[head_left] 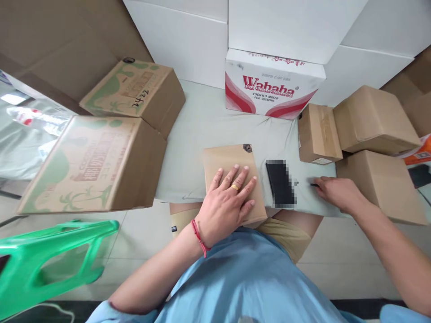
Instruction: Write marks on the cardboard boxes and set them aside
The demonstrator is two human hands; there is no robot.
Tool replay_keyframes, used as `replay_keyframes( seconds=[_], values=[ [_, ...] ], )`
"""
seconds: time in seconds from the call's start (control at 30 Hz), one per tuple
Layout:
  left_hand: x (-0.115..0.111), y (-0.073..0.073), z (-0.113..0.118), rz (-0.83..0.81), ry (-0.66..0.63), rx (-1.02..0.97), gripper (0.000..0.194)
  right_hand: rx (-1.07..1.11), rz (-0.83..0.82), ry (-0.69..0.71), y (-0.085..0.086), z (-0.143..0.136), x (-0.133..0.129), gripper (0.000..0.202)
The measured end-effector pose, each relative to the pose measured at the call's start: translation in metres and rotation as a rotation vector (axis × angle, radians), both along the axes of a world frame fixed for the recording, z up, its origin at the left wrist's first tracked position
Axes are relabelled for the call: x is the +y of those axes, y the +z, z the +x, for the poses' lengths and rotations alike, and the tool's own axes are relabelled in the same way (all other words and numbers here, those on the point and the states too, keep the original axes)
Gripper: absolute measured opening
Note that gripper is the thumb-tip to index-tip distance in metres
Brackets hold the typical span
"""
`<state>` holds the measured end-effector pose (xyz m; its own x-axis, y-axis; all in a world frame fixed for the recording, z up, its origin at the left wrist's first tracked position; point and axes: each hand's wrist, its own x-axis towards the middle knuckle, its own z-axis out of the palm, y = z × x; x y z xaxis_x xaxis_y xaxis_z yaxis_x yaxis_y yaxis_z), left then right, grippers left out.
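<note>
My left hand [226, 204] lies flat with spread fingers on top of a small brown cardboard box [220, 157]. A black mark shows at that box's far right corner, and its near edge hangs over the table edge by my lap. My right hand [332, 192] is closed in a pinch at the right, low over the cloth. A small dark thin object [314, 185] sticks out from its fingertips; most of it is hidden in the hand. Between the box and my right hand lies a flat black rectangular thing, probably a phone [280, 184], blurred by pixels.
Two printed cartons [134, 179] stand at the left. A white and red Wahaba-style water carton [272, 87] sits at the back. Several plain brown boxes [373, 119] are on the right. A green plastic stool [77, 260] stands at lower left, below the cloth-covered table [195, 116].
</note>
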<state>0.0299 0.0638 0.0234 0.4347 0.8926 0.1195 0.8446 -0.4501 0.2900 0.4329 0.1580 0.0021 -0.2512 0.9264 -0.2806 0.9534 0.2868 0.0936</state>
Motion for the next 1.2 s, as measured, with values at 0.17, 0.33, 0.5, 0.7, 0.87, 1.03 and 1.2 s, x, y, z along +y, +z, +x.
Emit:
replay_keyframes(
  seconds=[0.17, 0.33, 0.5, 0.7, 0.87, 1.03, 1.2],
  values=[
    [0.000, 0.002, 0.000, 0.004, -0.007, -0.001, 0.056, 0.510, 0.404, -0.231, 0.038, -0.029, -0.011, 0.016],
    [-0.003, 0.005, 0.010, -0.023, 0.086, 0.013, 0.054, 1.624, 0.256, -0.473, 0.045, -0.131, -0.007, 0.017],
    [0.007, 0.017, 0.002, 0.000, 0.032, 0.071, 0.053, 1.811, -0.080, -0.563, 0.019, -0.232, 0.019, 0.025],
    [0.054, 0.014, -0.013, 0.007, 0.093, 0.009, 0.047, 1.645, 0.223, -0.543, 0.005, -0.270, 0.040, 0.010],
    [0.062, 0.003, -0.008, -0.014, 0.133, 0.021, 0.065, 1.477, 0.276, -0.512, 0.008, -0.271, 0.034, 0.012],
    [0.062, 0.008, -0.008, -0.049, 0.117, 0.031, 0.066, 1.392, 0.293, -0.512, 0.011, -0.272, 0.030, 0.009],
    [0.064, 0.007, -0.011, -0.038, 0.097, 0.016, 0.066, 1.318, 0.327, -0.465, 0.013, -0.273, 0.029, 0.006]
  ],
)
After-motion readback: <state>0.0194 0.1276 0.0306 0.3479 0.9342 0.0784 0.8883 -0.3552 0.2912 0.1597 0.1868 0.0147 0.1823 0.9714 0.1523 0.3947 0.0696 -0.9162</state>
